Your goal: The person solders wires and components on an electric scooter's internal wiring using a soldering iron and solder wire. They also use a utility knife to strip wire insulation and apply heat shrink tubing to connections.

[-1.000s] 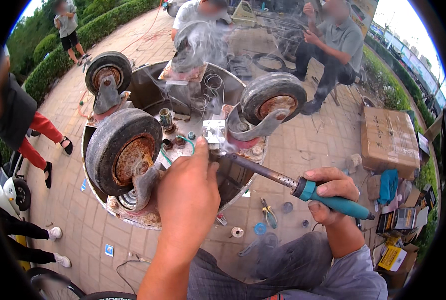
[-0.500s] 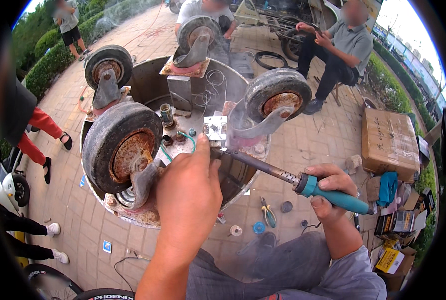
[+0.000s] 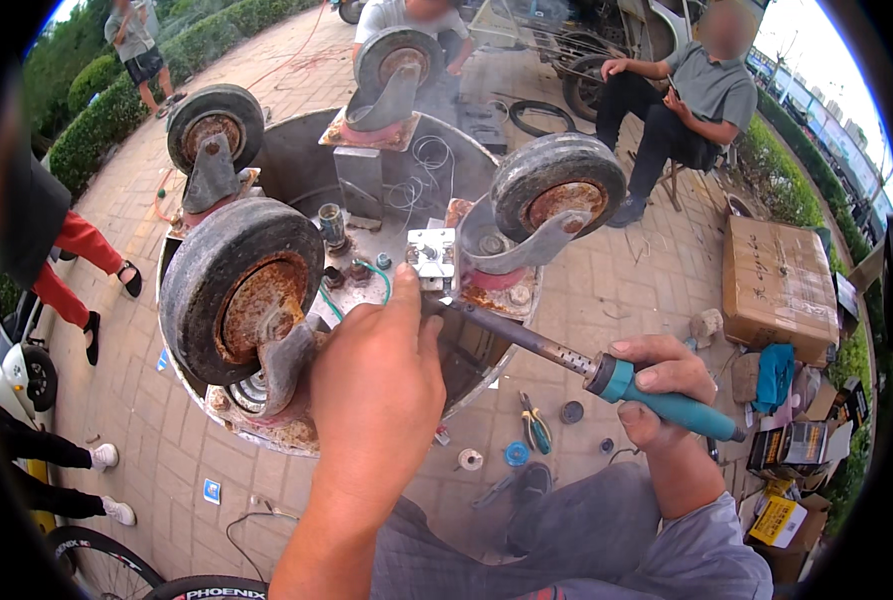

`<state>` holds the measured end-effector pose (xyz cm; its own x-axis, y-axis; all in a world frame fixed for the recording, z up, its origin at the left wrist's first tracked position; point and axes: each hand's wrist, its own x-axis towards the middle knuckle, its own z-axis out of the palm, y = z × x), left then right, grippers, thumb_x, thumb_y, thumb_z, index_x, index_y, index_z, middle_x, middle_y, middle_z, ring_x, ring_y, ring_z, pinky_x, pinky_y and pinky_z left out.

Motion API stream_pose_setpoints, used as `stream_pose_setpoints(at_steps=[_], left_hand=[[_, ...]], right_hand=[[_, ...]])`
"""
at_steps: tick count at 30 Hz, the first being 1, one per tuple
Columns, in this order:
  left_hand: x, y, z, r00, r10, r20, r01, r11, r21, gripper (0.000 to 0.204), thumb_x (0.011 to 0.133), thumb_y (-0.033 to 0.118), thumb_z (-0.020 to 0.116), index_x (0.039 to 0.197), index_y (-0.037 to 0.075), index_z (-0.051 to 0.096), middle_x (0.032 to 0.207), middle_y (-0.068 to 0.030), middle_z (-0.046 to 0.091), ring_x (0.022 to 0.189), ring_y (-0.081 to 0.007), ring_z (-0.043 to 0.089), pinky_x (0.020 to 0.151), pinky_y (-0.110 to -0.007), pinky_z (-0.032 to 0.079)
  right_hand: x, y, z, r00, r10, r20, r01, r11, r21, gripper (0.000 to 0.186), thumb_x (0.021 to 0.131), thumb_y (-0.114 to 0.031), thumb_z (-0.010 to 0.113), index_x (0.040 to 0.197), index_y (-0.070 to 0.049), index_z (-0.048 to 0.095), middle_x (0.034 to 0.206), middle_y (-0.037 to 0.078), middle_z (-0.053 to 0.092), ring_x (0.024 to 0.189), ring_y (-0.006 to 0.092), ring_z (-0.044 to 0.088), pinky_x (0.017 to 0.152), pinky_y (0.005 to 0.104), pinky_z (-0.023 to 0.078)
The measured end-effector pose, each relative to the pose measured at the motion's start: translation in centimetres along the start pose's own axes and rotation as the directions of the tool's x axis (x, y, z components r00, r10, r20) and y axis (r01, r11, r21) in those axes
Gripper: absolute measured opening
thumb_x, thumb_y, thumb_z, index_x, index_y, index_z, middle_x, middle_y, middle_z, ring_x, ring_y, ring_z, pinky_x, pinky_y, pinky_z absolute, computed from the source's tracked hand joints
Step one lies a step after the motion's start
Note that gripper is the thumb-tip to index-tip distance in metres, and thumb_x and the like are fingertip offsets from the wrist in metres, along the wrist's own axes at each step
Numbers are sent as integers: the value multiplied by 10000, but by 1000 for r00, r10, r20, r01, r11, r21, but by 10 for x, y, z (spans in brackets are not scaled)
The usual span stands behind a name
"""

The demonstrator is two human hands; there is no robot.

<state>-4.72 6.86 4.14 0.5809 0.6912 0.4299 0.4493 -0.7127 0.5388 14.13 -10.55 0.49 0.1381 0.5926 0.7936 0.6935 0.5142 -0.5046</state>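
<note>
Now the grey-shirted sitter (image 3: 714,98) is leaning back! Left hand (image 3: 378,385), grip unclear, is touching the square silvery metal block (image 3: 433,253) between rusty-hubbed black wheels (image 3: 206,285); right hand (image 3: 663,385) is gripping the teal-handled soldering iron (image 3: 681,412), needing steady control.

White capitals (image 3: 226,594) are running along a black bicycle tyre (image 3: 204,583) at lower left, dark marks (image 3: 776,281) are showing on a cardboard box (image 3: 781,305) at right, and print is marking a yellow package (image 3: 771,524) at lower right.
</note>
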Motion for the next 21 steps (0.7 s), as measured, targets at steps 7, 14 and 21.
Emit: stream_pose_setpoints(at_steps=[7, 14, 21], left_hand=[[-1, 1, 0, 1000, 3, -5, -3, 1000, 21, 360, 833, 91, 635, 1153, -72, 605, 743, -182, 629, 697, -342, 622, 602, -433, 485], [-1, -1, 3, 1000, 11, -6, -11, 999, 32, 357, 836, 94, 634, 1149, -75, 605, 740, -180, 628, 692, -341, 619, 604, -433, 484], [-2, -1, 1, 1000, 17, -14, -16, 1000, 18, 357, 838, 88, 629, 1152, -79, 602, 744, -185, 626, 696, -345, 618, 604, -437, 483]], right_hand=[[-3, 3, 0, 1000, -19, -14, 19, 1000, 15, 296, 761, -104, 751, 991, -73, 567, 1022, 233, 664, 862, 300, 704, 703, 367, 588], [-8, 7, -1, 1000, -13, -16, 14, 999, 34, 278, 769, -106, 741, 986, -61, 574, 1023, 249, 657, 871, 308, 702, 720, 376, 588], [-7, 7, -1, 1000, -18, -8, 18, 999, 48, 279, 756, -84, 739, 979, -58, 575, 1018, 252, 657, 877, 310, 702, 717, 374, 589]])
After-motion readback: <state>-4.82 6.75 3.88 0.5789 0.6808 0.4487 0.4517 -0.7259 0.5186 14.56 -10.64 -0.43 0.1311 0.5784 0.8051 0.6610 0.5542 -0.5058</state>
